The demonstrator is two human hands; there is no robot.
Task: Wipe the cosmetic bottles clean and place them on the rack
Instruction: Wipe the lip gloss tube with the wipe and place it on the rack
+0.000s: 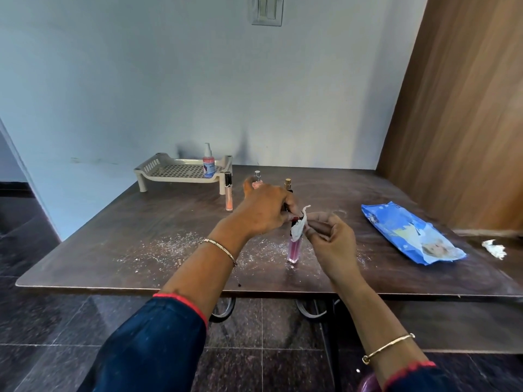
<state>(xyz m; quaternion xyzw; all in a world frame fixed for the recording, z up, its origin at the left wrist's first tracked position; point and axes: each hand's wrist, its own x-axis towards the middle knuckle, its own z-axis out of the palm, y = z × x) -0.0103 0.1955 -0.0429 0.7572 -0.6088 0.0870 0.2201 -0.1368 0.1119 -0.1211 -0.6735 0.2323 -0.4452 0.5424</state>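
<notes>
Two hands are caught at mid-table in the head view. The left hand (266, 206) is curled round the dark cap of the pink bottle (293, 250), which is stood upright on the table (113, 222) toward the front edge. A white wipe (298, 229) is pinched in the fingers of the right hand (329, 236) and held against the bottle's neck.

Writing next: print is carried on the blue wipes pack (410, 233) at the right and on the label of the pump bottle (209, 162), but both are too blurred to be read.

That pump bottle is stood upright on the cream rack (181, 172) at the far left corner, by its right rim, with the perforated shelf stretching away to its left. Three more are lined up behind the hands: a peach tube (228, 195), a silver-capped bottle (257, 176) and a gold-capped bottle (288, 183), the last two partly hidden.

A stretch of dark tabletop is seen between hands and pack. White specks (169, 247) are scattered over the near left, and a crumpled tissue (493, 248) is seen by the right edge. The table is backed by a pale wall with a switch plate (266, 9) and flanked by a wooden panel (467, 108), over a dark tiled floor (42, 321).
</notes>
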